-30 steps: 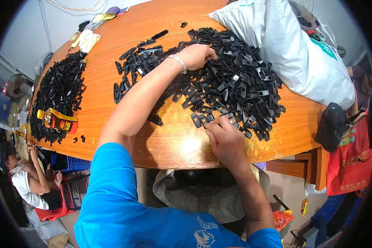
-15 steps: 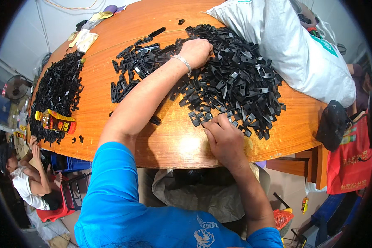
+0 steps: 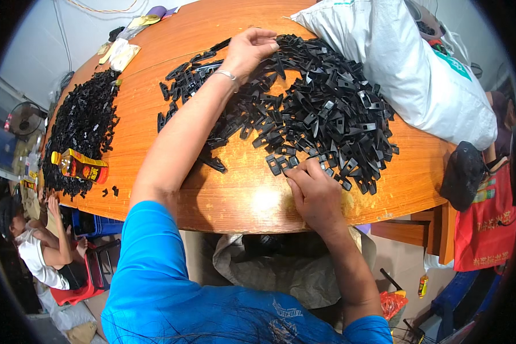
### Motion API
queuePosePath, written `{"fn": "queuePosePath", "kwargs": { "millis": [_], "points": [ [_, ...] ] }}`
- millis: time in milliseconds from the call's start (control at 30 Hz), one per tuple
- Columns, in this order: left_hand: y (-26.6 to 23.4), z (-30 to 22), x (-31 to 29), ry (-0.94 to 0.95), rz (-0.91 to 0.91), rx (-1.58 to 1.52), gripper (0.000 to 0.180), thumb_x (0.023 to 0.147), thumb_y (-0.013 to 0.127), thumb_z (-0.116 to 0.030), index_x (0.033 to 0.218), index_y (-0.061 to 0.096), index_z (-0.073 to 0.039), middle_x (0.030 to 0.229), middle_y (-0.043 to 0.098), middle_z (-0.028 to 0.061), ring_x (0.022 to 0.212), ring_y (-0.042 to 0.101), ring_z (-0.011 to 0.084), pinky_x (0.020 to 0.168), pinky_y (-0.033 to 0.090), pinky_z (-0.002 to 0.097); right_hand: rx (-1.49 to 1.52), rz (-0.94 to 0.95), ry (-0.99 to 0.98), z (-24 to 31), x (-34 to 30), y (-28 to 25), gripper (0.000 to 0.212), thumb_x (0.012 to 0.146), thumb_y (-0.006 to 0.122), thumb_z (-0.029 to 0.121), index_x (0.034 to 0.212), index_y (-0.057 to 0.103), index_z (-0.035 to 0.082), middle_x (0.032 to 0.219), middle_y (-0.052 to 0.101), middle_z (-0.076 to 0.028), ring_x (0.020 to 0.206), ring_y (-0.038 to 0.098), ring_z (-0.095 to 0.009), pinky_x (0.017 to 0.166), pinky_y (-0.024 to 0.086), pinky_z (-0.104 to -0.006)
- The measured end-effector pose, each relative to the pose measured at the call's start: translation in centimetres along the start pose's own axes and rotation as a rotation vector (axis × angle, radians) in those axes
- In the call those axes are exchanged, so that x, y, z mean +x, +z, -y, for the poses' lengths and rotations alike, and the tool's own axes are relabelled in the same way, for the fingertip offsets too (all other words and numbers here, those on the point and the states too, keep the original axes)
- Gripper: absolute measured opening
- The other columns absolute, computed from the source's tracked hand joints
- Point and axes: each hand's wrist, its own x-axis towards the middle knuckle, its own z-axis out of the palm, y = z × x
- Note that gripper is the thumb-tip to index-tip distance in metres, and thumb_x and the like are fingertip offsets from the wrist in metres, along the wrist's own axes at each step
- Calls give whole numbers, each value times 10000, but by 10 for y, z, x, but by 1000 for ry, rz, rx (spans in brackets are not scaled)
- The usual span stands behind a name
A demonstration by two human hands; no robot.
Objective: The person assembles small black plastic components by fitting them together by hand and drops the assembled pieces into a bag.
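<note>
Below the near table edge, a greyish sack (image 3: 304, 281) is being seen with its mouth open and something dark inside. To its right, a crumpled orange-red plastic bag (image 3: 392, 304) is lying low; its contents are being hidden.

On the brown wooden table (image 3: 235, 200), black plastic pieces (image 3: 332, 120) with small rectangular holes are lying heaped right of centre. At the heap's near edge, the right hand (image 3: 318, 198) is being held with thumb and forefinger almost together, touching the pieces; whether one is being gripped cannot be told.

At left, a blue crate (image 3: 102, 227) is standing beside the table, dark inside. Above it, a yellow-capped bottle (image 3: 85, 167), dark liquid being visible within, is lying on its side against a pile of tiny black parts (image 3: 80, 123). At right, a red carrier bag (image 3: 483, 232) is hanging, its inside being hidden.

Farther off, the left hand (image 3: 251, 53) is being held above the heap's far left edge, half open, fingers curling; contact with a piece just below the thumb cannot be told. At far right, a bulging white sack (image 3: 413, 92) is leaning over the tabletop, its contents being concealed. Beyond it, black items are being held in a greyish tub (image 3: 432, 17).
</note>
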Motion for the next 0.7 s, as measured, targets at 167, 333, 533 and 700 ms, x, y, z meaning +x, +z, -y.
{"fn": "queuePosePath", "kwargs": {
  "millis": [167,333,533,700],
  "points": [
    [-56,-26,-25,69,29,204,320,955,782,-77,1259,704,-12,1092,737,40,974,678,108,841,549,255,7,12,9,0,-1,-1,110,941,669,86,1026,739,75,946,644,-73,779,700,-296,660,566,-427],
    [-67,-75,-66,-62,371,1078,354,902,790,-97,1248,727,-64,1057,760,116,996,730,228,885,580,358,-12,25,6,1,-1,-2,119,932,673,75,1036,733,73,942,638,-76,795,700,-295,669,566,-428],
    [8,-35,-22,501,226,1032,286,912,774,-168,1188,744,-103,1160,725,144,1127,672,361,989,539,469,-12,34,-1,-2,-2,-6,151,916,665,54,1056,719,76,956,628,-76,824,693,-298,685,564,-428],
    [88,5,59,570,324,978,290,919,705,-137,1204,758,-115,1185,722,149,1161,665,378,1020,533,456,-2,62,-8,0,0,0,157,914,662,41,1062,707,69,964,626,-80,847,690,-296,700,558,-425]
  ]
}}
